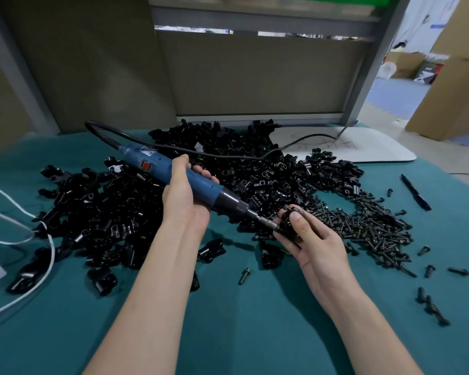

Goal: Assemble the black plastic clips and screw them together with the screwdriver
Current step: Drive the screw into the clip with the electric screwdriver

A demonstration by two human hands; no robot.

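Bare forearms reach over the teal cloth of the table point(241, 326), where a single loose screw point(244, 276) and a few stray clips lie nearest. The right hand point(313, 239) pinches a small black plastic clip point(287, 224) between thumb and curled fingers point(298, 221), just above the cloth and right of centre. The left hand point(186, 196) is wrapped around the blue body of the electric screwdriver point(157, 162), which slants down to the right with its metal bit touching the clip. A heap of dark screws point(377, 228) spreads just right of the right hand, with a black pen point(416, 193) beyond it. Behind both hands sprawls a large pile of glossy black clips point(255, 163), crossed by the tool's black cord point(228, 155). A white cable point(49, 253) loops at the left edge. Farther back lie a white board point(363, 144) and a grey partition point(255, 71).
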